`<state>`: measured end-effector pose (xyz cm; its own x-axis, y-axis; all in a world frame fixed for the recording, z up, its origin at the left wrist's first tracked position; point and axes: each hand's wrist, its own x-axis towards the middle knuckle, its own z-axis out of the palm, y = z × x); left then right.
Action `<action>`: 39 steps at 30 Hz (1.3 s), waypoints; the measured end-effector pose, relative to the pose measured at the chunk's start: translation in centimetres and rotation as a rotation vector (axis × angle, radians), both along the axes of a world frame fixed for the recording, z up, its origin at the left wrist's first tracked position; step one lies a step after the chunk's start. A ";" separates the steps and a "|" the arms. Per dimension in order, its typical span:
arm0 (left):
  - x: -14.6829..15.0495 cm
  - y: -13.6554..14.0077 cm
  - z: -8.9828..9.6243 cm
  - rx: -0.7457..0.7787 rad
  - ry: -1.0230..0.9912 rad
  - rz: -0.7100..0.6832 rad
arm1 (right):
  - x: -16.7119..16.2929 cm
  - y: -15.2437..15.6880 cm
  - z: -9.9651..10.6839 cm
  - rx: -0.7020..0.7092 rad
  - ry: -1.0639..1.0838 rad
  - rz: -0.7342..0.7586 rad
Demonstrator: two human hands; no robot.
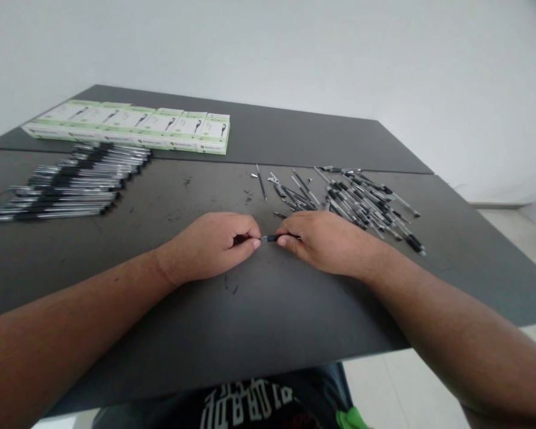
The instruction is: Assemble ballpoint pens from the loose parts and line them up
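Over the middle of the dark tabletop (196,339), between the two hands, lies a slim pen (271,238) with a black grip. The left hand (217,245) pinches its clear end with fingers and thumb; the right hand (324,241) pinches the dark grip, its fingers nearly closed. It looks light and stiff, likely slick on the clear plastic, perhaps delicate at its thin end; the grip seems the surest hold. Loose pen parts (361,205) lie beyond the right hand, lined-up pens (71,182) far left.

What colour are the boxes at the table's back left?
The boxes are white and pale green with dark pictures; the head view shows them.
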<state>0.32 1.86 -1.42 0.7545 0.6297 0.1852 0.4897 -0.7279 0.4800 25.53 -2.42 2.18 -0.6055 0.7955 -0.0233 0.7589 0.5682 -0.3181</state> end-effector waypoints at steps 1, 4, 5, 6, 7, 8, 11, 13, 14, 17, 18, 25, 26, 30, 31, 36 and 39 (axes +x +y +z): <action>0.0 0.0 0.0 -0.001 0.001 -0.001 | 0.0 0.0 0.0 -0.007 0.023 -0.018; 0.1 0.0 0.0 0.009 -0.006 0.000 | 0.1 0.0 0.0 -0.008 0.052 -0.072; 0.1 0.0 0.0 0.013 -0.009 -0.001 | 0.1 0.0 0.0 -0.003 0.040 -0.070; 0.1 0.0 0.0 0.014 -0.010 -0.002 | 0.1 0.0 0.0 0.002 0.022 -0.055; 0.1 0.0 0.0 0.013 -0.009 -0.003 | 0.1 0.0 0.0 0.006 0.003 -0.035; 0.1 0.0 0.0 0.013 -0.008 -0.003 | 0.1 -0.1 0.1 0.005 -0.011 -0.015; 0.1 0.0 -0.1 0.011 -0.005 -0.004 | 0.0 -0.1 0.1 -0.015 -0.004 0.013; 0.1 0.1 0.0 0.010 -0.007 -0.007 | 0.0 -0.1 0.1 -0.029 0.036 -0.023; 0.2 0.1 0.0 0.010 -0.007 -0.007 | 0.0 -0.1 0.1 -0.033 0.052 -0.046; 0.2 0.0 0.0 0.012 -0.010 -0.007 | 0.1 -0.1 0.1 -0.023 0.046 -0.082; 0.2 0.0 -0.1 0.013 -0.011 -0.007 | 0.1 -0.1 0.1 -0.017 0.029 -0.070; 0.2 0.0 -0.1 0.013 -0.009 -0.009 | 0.0 0.0 0.0 -0.019 0.018 -0.006; 0.2 0.0 0.0 0.015 -0.008 -0.010 | 0.1 0.0 0.0 -0.022 0.036 -0.022; 0.2 0.0 0.0 0.017 -0.003 -0.015 | 0.1 -0.1 -0.1 -0.022 0.028 -0.060; 0.2 0.0 0.0 0.016 -0.006 -0.016 | 0.1 -0.1 -0.1 -0.019 0.011 -0.051; 0.1 0.0 -0.1 0.018 -0.019 -0.022 | 0.0 0.0 -0.1 -0.014 -0.011 0.020; 0.1 0.0 -0.1 0.016 -0.016 -0.019 | 0.0 -0.1 -0.2 -0.032 0.051 -0.033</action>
<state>0.43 1.81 -1.53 0.7632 0.6122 0.2069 0.4682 -0.7445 0.4759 25.56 -2.49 1.97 -0.5801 0.8143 -0.0190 0.7592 0.5321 -0.3748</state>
